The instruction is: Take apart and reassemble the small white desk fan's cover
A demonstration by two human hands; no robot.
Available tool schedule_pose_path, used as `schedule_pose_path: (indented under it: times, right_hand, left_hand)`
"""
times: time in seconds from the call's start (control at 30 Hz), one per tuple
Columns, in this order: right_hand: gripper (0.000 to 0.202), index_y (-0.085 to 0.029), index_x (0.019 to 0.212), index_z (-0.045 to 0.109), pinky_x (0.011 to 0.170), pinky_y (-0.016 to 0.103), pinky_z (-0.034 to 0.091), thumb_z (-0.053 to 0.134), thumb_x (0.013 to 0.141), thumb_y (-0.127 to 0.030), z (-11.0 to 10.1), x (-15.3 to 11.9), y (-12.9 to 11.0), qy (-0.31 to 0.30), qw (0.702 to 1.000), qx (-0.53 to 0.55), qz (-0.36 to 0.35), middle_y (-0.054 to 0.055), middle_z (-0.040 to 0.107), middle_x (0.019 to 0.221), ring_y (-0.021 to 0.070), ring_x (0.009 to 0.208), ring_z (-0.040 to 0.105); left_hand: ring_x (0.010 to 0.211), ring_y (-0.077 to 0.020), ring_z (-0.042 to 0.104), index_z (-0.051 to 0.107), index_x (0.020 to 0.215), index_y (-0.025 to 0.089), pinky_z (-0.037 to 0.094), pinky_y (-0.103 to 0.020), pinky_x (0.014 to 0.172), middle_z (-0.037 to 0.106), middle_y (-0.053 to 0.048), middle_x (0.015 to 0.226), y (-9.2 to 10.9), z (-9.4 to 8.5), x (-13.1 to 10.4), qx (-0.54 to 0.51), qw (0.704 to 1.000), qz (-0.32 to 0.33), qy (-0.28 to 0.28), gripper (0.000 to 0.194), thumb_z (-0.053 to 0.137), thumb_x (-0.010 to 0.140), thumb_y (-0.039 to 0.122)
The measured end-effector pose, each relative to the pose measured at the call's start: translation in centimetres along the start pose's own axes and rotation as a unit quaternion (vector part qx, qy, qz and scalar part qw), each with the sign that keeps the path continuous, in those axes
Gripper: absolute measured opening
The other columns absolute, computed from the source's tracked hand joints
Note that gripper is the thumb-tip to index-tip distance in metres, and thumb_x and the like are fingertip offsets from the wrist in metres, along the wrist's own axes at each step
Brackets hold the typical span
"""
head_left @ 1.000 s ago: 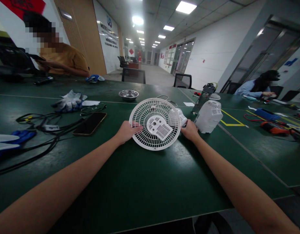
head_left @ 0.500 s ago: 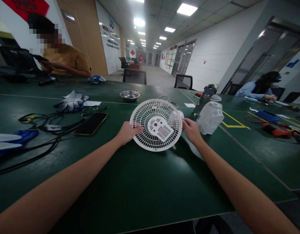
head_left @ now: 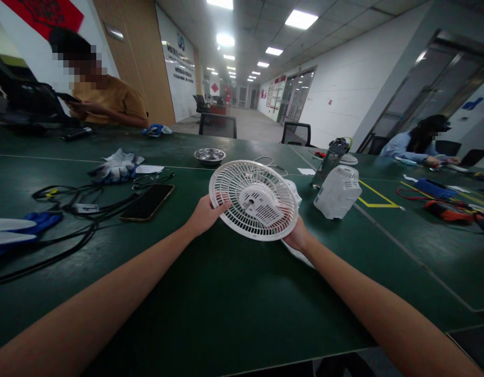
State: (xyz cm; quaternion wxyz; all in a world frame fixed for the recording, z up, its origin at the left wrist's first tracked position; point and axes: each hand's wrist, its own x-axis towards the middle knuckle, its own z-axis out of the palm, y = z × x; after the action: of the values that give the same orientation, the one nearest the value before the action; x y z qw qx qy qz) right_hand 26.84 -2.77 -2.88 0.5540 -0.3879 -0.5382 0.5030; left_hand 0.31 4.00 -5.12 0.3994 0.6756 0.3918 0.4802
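Note:
A round white fan grille (head_left: 234,209) with a slotted centre plate is held up over the green table, its face tilted. My left hand (head_left: 205,214) grips its left rim, thumb over the front and the other fingers behind. At the lower right edge my right hand (head_left: 297,233) holds the same grille, with most of its fingers hidden behind the bars. Behind the grille, another white part (head_left: 294,189) shows only in part. A white plastic housing (head_left: 338,191) stands on the table right of my right hand.
A steel bowl (head_left: 209,156) and a clear bottle (head_left: 329,163) stand farther back. On the left lie a phone (head_left: 147,202), black cables (head_left: 85,230) and work gloves (head_left: 118,166). A multimeter (head_left: 446,210) lies right. Two people (head_left: 108,99) sit across the table.
The grille has tilted, its right side shifting slightly right. My right hand has slid from the right rim down to the lower right edge and behind it.

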Motion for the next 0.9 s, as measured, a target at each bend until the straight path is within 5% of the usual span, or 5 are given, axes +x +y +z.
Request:
schedule_pose_path:
  times: [0.17, 0.3, 0.6, 0.77, 0.9]
  right_hand:
    - [0.051, -0.025, 0.117, 0.061, 0.075, 0.038, 0.056, 0.070, 0.080, -0.058, -1.4, 0.0, -0.5, 0.089, 0.985, -0.133, -0.067, 0.003, 0.071, 0.097, 0.0215, 0.081, 0.067]
    - [0.064, -0.025, 0.133, 0.051, 0.077, 0.039, 0.055, 0.074, 0.080, -0.053, -1.6, -0.7, -0.8, 0.055, 0.938, -0.315, -0.133, 0.006, 0.070, 0.103, 0.0237, 0.087, 0.067]
    - [0.053, -0.023, 0.131, 0.052, 0.090, 0.044, 0.054, 0.067, 0.087, -0.049, -2.1, -0.1, -0.6, -0.072, 0.861, -0.452, -0.222, 0.010, 0.068, 0.114, 0.0267, 0.100, 0.067]
    - [0.051, -0.022, 0.131, 0.056, 0.104, 0.051, 0.045, 0.066, 0.084, -0.038, -6.3, 2.3, 0.1, 0.117, 0.788, -0.546, -0.261, 0.014, 0.061, 0.127, 0.0327, 0.118, 0.056]
    - [0.072, -0.022, 0.141, 0.051, 0.108, 0.057, 0.039, 0.073, 0.074, -0.036, -9.3, 4.3, 1.4, 0.183, 0.761, -0.599, -0.167, 0.016, 0.057, 0.133, 0.0379, 0.127, 0.050]
  left_hand:
    - [0.072, -0.0190, 0.068, 0.069, 0.100, 0.012, 0.055, -0.032, 0.066, 0.073, -0.010, 0.091, -1.3, -0.7, 1.0, -0.249, 0.956, -0.154, -0.003, 0.034, 0.055, 0.093, 0.042]
    - [0.085, -0.0272, 0.073, 0.071, 0.097, 0.008, 0.058, -0.039, 0.078, 0.075, -0.017, 0.090, -0.5, -1.2, 0.8, -0.351, 0.904, -0.235, -0.070, 0.058, 0.041, 0.098, 0.058]
    - [0.077, -0.0205, 0.075, 0.070, 0.103, 0.005, 0.064, -0.033, 0.077, 0.076, -0.017, 0.094, -0.5, -0.6, 1.4, -0.352, 0.882, -0.311, -0.044, 0.017, 0.057, 0.094, 0.012]
    - [0.075, -0.0209, 0.076, 0.070, 0.098, 0.003, 0.065, -0.032, 0.074, 0.076, -0.017, 0.090, -0.5, -0.6, 1.4, -0.345, 0.887, -0.306, -0.025, 0.015, 0.058, 0.094, 0.011]
    - [0.076, -0.0213, 0.076, 0.071, 0.099, 0.004, 0.065, -0.033, 0.075, 0.076, -0.017, 0.091, -0.7, -0.6, 1.4, -0.337, 0.893, -0.299, -0.024, 0.015, 0.060, 0.093, 0.011]
